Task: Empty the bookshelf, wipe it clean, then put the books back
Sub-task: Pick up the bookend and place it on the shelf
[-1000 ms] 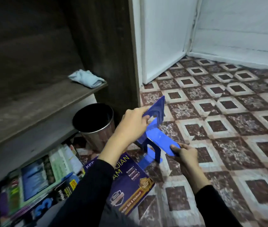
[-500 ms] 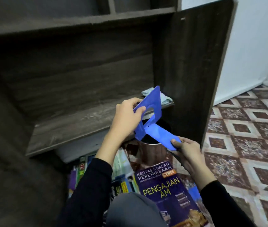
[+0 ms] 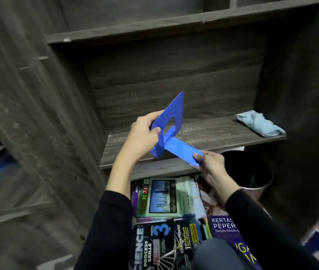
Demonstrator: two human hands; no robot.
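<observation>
The dark wood bookshelf (image 3: pixel 38 114) fills the left of the scene with its tall side panel. To the right of that panel is an open bay, and its shelf board (image 3: pixel 203 133) is bare of books.

In front of the board's near edge, the left hand (image 3: pixel 143 139) reaches up out of a black sleeve. It grips the upright plate of a blue bookend (image 3: pixel 174 114), thumb on the near face and fingers curled round the left edge. The plate tilts, top corner to the right, and has an arched cutout. The flat tongue of the bookend runs near and right from the plate's foot. I cannot tell whether the bookend touches the board or hangs just above it.

Below, on the floor under the shelf and between the two arms, the books lie flat in a loose heap. A green-covered book (image 3: pixel 166 197) lies farthest back, and a dark science workbook (image 3: pixel 148 248) lies nearer.

The right hand (image 3: pixel 211 166) pinches the rounded end of the tongue, thumb on top and fingers beneath. Under its forearm, nearer, lies a purple book (image 3: pixel 224 227).

Just right of that hand, a round metal bin (image 3: pixel 248 170) stands on the floor below the board. A crumpled pale blue cloth (image 3: pixel 259 126) rests on the board's right end, against the right side panel.
</observation>
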